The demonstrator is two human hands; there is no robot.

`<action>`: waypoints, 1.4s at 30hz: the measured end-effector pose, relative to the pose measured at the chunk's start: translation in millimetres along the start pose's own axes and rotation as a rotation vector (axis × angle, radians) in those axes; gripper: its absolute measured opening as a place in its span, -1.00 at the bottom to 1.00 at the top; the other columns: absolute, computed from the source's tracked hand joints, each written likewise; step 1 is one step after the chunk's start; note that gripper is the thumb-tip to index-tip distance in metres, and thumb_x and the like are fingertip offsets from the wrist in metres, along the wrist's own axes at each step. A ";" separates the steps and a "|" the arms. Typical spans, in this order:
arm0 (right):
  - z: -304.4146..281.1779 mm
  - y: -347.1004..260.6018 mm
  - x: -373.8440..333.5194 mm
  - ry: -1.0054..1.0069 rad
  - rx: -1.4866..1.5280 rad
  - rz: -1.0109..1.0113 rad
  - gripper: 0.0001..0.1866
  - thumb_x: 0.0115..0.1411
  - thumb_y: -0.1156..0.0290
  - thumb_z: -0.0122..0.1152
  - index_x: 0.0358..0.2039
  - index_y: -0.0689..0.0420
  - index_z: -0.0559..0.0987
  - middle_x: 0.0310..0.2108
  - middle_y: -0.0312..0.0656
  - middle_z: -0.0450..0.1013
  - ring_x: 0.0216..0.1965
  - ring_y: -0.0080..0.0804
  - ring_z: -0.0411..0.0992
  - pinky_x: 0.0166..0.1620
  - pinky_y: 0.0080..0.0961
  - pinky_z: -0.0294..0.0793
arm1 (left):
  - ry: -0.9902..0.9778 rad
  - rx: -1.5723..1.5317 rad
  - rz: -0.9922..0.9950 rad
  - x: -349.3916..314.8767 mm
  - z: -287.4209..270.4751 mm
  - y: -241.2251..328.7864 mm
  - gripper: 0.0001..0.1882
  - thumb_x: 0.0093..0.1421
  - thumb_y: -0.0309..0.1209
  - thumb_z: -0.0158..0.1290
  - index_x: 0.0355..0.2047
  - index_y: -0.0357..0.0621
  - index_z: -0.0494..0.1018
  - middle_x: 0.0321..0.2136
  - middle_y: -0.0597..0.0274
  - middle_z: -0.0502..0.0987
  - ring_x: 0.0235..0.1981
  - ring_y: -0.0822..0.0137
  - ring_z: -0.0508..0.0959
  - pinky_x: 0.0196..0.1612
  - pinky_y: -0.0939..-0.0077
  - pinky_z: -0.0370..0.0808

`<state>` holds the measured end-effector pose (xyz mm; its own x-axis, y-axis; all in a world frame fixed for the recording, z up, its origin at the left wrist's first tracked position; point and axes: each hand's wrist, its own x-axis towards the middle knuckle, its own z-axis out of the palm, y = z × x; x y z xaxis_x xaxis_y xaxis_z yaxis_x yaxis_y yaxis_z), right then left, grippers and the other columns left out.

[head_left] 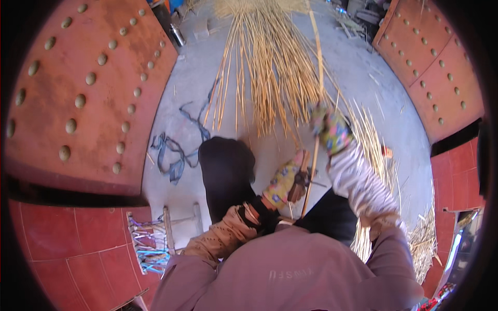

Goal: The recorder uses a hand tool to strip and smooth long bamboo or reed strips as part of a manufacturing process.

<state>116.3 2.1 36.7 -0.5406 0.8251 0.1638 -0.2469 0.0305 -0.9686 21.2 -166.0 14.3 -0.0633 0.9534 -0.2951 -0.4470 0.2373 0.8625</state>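
My left hand [284, 182], in a yellow flowered glove, is low between my knees. Its fingers are closed around a small dark tool [302, 182] with a thin rod sticking out to the right; its exact kind does not show. Farther up and to the right is my right hand [332, 130], in a green flowered glove and slightly blurred. It grips a long reed stalk [317, 46]. The stalk runs from the far end of the floor, through the right hand, and down past the tool. Its lower end is near my lap.
A fan of long tan stalks [272, 67] covers the floor ahead. Paler strips [373, 137] lie to the right. Blue strap [174, 155] is tangled at left, beside a woven stool [155, 238]. Studded red doors [91, 98] stand on both sides. A metal flask [177, 35] stands far left.
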 end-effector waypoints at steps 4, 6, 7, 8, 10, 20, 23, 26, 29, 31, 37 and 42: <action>-40.3 -62.5 61.3 0.316 0.662 0.203 -0.73 0.17 0.26 -0.25 -0.44 0.20 0.33 -0.74 -0.45 0.03 -0.74 -0.64 -0.01 -0.69 -0.68 0.03 | -0.064 -0.176 -0.337 -5.5 -3.7 19.9 -0.46 0.02 0.20 -0.26 -0.60 -0.05 0.32 -0.79 0.36 0.30 -0.87 0.48 0.27 -0.83 0.63 0.20; -35.2 -93.3 63.9 0.374 0.663 0.165 -0.73 0.16 0.27 -0.24 -0.45 0.21 0.34 -0.75 -0.45 0.02 -0.75 -0.64 -0.03 -0.70 -0.67 0.01 | -0.064 -0.209 -0.408 -20.1 -3.2 27.5 -0.44 0.09 0.03 -0.20 -0.09 -0.17 0.21 -0.56 0.24 0.38 -0.53 0.42 0.39 -0.38 0.58 0.34; -30.7 -103.6 62.9 0.422 0.655 0.126 -0.73 0.16 0.27 -0.23 -0.45 0.21 0.34 -0.76 -0.45 0.00 -0.77 -0.64 -0.06 -0.70 -0.66 -0.02 | -0.121 -0.247 -0.407 -20.9 -8.8 15.6 -0.47 0.08 0.04 -0.19 -0.18 -0.18 0.26 -0.60 0.26 0.37 -0.56 0.43 0.38 -0.41 0.59 0.33; -29.8 -104.9 59.5 0.432 0.654 0.120 -0.73 0.16 0.27 -0.23 -0.45 0.21 0.34 -0.76 -0.45 0.00 -0.77 -0.64 -0.06 -0.70 -0.66 -0.02 | -0.181 -0.288 -0.412 -24.0 -6.8 14.2 -0.49 0.08 0.05 -0.18 -0.27 -0.18 0.31 -0.63 0.28 0.36 -0.60 0.45 0.36 -0.44 0.60 0.31; -20.9 -98.8 59.8 0.455 0.668 0.166 -0.73 0.17 0.27 -0.22 -0.45 0.22 0.33 -0.77 -0.43 0.00 -0.78 -0.63 -0.07 -0.70 -0.65 -0.04 | -0.140 -0.212 -0.377 -38.3 2.6 26.4 -0.51 0.06 0.11 -0.21 -0.47 -0.11 0.29 -0.72 0.34 0.31 -0.73 0.48 0.31 -0.62 0.65 0.26; 18.9 -69.2 11.3 0.374 0.658 0.192 -0.75 0.17 0.23 -0.19 -0.56 0.10 0.27 -0.79 -0.45 0.02 -0.81 -0.65 -0.06 -0.78 -0.67 -0.08 | -0.154 0.139 -0.135 -42.1 19.3 65.5 -0.50 0.05 0.15 -0.25 -0.68 0.00 0.25 -0.81 0.41 0.25 -0.85 0.51 0.26 -0.80 0.66 0.19; 36.2 -78.0 4.8 0.320 0.711 0.240 -0.70 0.16 0.18 -0.19 -0.48 0.18 0.31 -0.79 -0.44 0.03 -0.80 -0.64 -0.03 -0.75 -0.69 0.00 | -0.058 -0.098 -0.330 -29.5 29.8 66.3 -0.48 0.02 0.19 -0.26 -0.68 0.00 0.26 -0.83 0.41 0.24 -0.87 0.48 0.25 -0.83 0.63 0.17; 26.2 -77.2 30.5 0.236 0.763 0.244 -0.70 0.18 0.20 -0.22 -0.41 0.21 0.29 -0.77 -0.41 0.06 -0.79 -0.63 0.00 -0.75 -0.67 0.04 | 0.018 -0.124 -0.350 -21.6 33.0 78.1 -0.47 0.00 0.20 -0.24 -0.69 0.00 0.26 -0.85 0.40 0.22 -0.89 0.47 0.24 -0.84 0.62 0.15; -4.5 -103.4 61.1 0.349 0.743 0.193 -0.74 0.18 0.22 -0.22 -0.54 0.10 0.21 -0.78 -0.43 0.02 -0.80 -0.64 -0.03 -0.75 -0.67 0.00 | -0.012 0.100 -0.299 -27.2 47.6 91.8 -0.49 0.00 0.19 -0.21 -0.70 0.01 0.26 -0.87 0.41 0.21 -0.91 0.46 0.23 -0.85 0.61 0.14; -8.3 -105.0 68.7 0.462 0.650 0.122 -0.71 0.18 0.23 -0.21 -0.65 0.01 0.17 -0.80 -0.45 -0.02 -0.81 -0.64 -0.06 -0.74 -0.67 -0.05 | -0.020 0.048 -0.256 -23.9 52.4 88.0 -0.49 0.00 0.19 -0.20 -0.69 0.01 0.26 -0.86 0.41 0.22 -0.91 0.46 0.23 -0.86 0.61 0.14; 25.8 -93.2 55.8 0.340 0.532 0.130 -0.74 0.18 0.23 -0.21 -0.51 0.15 0.30 -0.78 -0.43 0.05 -0.80 -0.64 -0.01 -0.76 -0.68 -0.03 | 0.002 -0.065 -0.177 0.8 41.7 83.7 -0.51 0.00 0.18 -0.19 -0.65 0.00 0.26 -0.82 0.41 0.26 -0.90 0.47 0.24 -0.86 0.60 0.16; 39.2 -89.2 36.9 0.187 0.507 0.164 -0.70 0.16 0.21 -0.16 -0.41 0.23 0.36 -0.73 -0.40 0.17 -0.76 -0.65 0.10 -0.74 -0.69 0.06 | -0.081 -0.326 -0.141 22.4 47.2 84.7 -0.50 0.01 0.17 -0.21 -0.63 -0.01 0.28 -0.81 0.37 0.29 -0.89 0.45 0.27 -0.85 0.58 0.21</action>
<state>86.8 7.7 136.4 -0.4644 0.8835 -0.0616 -0.5521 -0.3432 -0.7598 24.0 -115.7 100.1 0.0848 0.9302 -0.3571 -0.7077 0.3085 0.6356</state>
